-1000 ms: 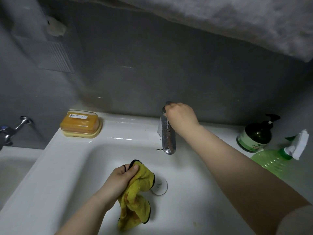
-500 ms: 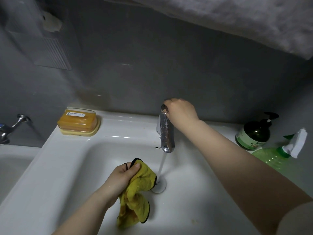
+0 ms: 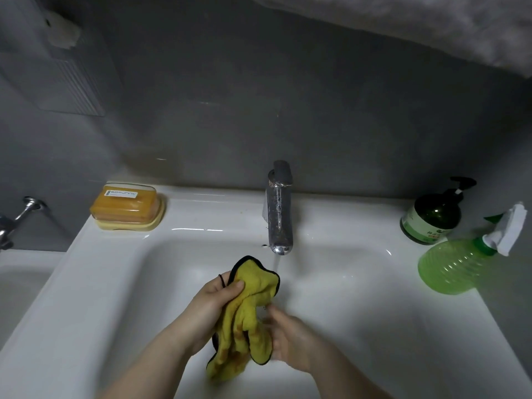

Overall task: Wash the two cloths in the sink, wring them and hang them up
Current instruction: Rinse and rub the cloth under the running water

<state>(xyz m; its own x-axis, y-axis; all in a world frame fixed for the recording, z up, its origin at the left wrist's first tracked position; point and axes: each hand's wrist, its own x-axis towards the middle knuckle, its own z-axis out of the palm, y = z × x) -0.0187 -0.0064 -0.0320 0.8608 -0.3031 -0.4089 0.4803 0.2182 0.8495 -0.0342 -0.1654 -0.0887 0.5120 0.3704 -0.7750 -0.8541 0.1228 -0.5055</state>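
Note:
A yellow cloth (image 3: 247,315) with a black hem hangs over the white sink (image 3: 115,283), its top corner just left of the water stream running from the chrome faucet (image 3: 279,214). My left hand (image 3: 213,306) grips the cloth's upper part, thumb across the fabric. Lower and to the right, my right hand (image 3: 290,338) holds the cloth's lower folds; it is blurred. Only one cloth is in view.
An orange soap box (image 3: 126,205) sits on the sink's back left ledge. A dark pump bottle (image 3: 431,217) and a green spray bottle (image 3: 457,263) stand at the right. A wall tap (image 3: 17,217) is at far left, a pale towel (image 3: 431,27) overhead.
My right hand left the faucet handle and came down to take the cloth's lower part. Water now runs from the faucet. The cloth moved up toward the stream.

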